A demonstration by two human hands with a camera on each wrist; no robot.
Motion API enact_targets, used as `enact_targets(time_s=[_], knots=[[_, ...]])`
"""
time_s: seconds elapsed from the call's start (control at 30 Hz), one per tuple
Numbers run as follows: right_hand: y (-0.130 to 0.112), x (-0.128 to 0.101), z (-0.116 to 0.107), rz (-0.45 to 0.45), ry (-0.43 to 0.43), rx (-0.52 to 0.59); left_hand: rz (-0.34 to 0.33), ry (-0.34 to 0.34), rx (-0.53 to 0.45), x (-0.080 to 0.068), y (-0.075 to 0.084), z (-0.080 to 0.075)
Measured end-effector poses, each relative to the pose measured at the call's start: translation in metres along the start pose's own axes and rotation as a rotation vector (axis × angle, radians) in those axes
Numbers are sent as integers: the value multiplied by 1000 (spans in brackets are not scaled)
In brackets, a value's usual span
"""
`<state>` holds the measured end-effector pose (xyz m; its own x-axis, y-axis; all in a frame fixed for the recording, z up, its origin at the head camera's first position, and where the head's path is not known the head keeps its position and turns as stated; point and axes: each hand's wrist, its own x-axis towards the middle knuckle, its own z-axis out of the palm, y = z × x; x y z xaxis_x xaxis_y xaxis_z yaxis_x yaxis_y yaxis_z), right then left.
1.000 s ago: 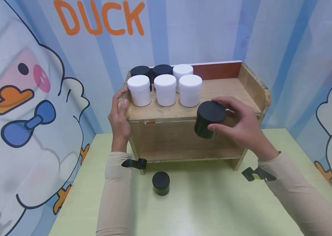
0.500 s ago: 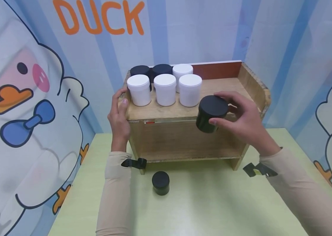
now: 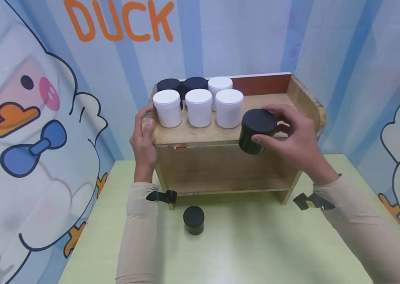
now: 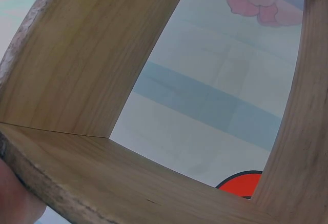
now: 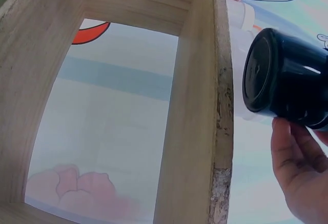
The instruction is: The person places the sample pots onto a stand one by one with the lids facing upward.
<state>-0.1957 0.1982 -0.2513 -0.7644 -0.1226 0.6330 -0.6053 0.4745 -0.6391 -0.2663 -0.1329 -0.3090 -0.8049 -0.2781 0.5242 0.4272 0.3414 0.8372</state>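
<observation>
A black jar with a flat black lid (image 3: 258, 125) is pinched between the thumb and fingers of my right hand (image 3: 298, 141). It overlaps the front edge of the wooden shelf (image 3: 193, 137), right of the white jars. The right wrist view shows the smooth base of the black jar (image 5: 260, 73) beside the top board's edge. My left hand (image 3: 144, 144) grips the shelf's left upper corner, thumb toward the front. Three white jars stand in a front row, the nearest to the held jar being the right white jar (image 3: 229, 110).
Behind the front row stand two black jars (image 3: 195, 83) and a back white jar (image 3: 220, 83). A smaller black jar (image 3: 194, 221) stands on the pale green table (image 3: 242, 244) before the shelf. A raised side panel (image 3: 308, 102) borders the shelf top at right.
My right hand has raised the black jar and shifted it slightly right and toward the shelf top. My left hand stays at the corner.
</observation>
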Motion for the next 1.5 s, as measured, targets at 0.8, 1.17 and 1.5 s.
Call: enact_targets(time_s=[0.8,1.17,1.5], knots=[[-6,12,-2,93,87,-144,-7,-2,-6,0,0,0],[-9,19,-3,208,86,-212,-3,-6,-3,0,0,0],[-9,25,-3,244,65,-249,-9,-9,-1,0,0,-1]])
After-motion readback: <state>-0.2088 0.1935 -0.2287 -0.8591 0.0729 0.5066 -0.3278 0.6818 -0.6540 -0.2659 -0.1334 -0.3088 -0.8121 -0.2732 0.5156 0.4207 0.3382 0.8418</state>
